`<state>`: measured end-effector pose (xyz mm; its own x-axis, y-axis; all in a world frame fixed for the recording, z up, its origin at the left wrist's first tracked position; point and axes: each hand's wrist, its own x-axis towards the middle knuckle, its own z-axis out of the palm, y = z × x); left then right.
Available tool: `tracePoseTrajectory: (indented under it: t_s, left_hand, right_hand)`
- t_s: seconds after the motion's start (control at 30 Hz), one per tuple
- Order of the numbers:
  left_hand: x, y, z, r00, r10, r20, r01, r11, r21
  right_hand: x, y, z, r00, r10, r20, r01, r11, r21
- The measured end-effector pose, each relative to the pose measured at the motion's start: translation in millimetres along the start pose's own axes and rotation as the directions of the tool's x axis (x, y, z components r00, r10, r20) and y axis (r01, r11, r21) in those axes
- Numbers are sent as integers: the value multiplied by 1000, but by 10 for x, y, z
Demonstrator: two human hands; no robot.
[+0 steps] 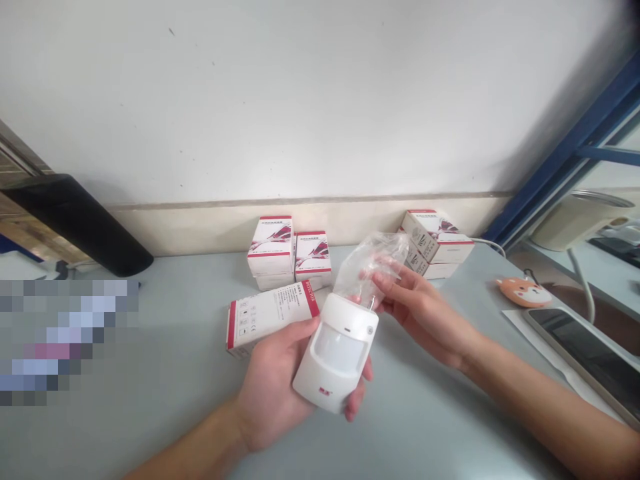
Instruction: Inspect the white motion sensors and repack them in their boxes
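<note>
My left hand is wrapped round a white motion detector with a frosted lens window and a small red mark near its bottom. It holds the detector just above the grey table. My right hand pinches a clear plastic bag at the detector's top end. The bag stands up crumpled behind the detector. A white and red carton lies on its side directly behind my left hand.
Two white and red boxes stand by the wall, and two more are stacked at the back right. An orange animal-shaped object and a phone lie at the right. A black object leans at the left.
</note>
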<state>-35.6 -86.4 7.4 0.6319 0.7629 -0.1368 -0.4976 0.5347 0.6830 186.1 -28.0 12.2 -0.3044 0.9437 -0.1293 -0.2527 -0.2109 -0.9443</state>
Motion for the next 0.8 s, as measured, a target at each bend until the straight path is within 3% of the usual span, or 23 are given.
tracePoseTrajectory:
  t_s: [0.1, 0.17, 0.3, 0.37, 0.53, 0.8]
  left_hand:
    - [4, 22, 5, 1000, 12, -14, -13, 999, -37]
    - [4, 38, 4, 1000, 18, -12, -19, 998, -68]
    - [-1, 39, 5, 1000, 13, -15, -14, 997, -77]
    - [-2, 26, 10, 1000, 7, -12, -8, 997, -72]
    - [-4, 15, 13, 1000, 8, 10, -7, 998, -63]
    - [-11, 14, -10, 1000, -3, -11, 2, 997, -74]
  right_hand:
    - [18, -30, -16, 999, -40, 0, 40, 997, 68]
    - [21, -75, -23, 996, -57, 74, 44, 985, 169]
    - [-17, -131, -3, 935, 60, 351, -154, 957, 247]
    - [-43, -115, 19, 906, 137, 401, -235, 950, 207]
    - [-20, -55, -17, 971, 114, 208, -158, 965, 211]
    - [16, -133, -126, 989, 69, 132, -93, 977, 191]
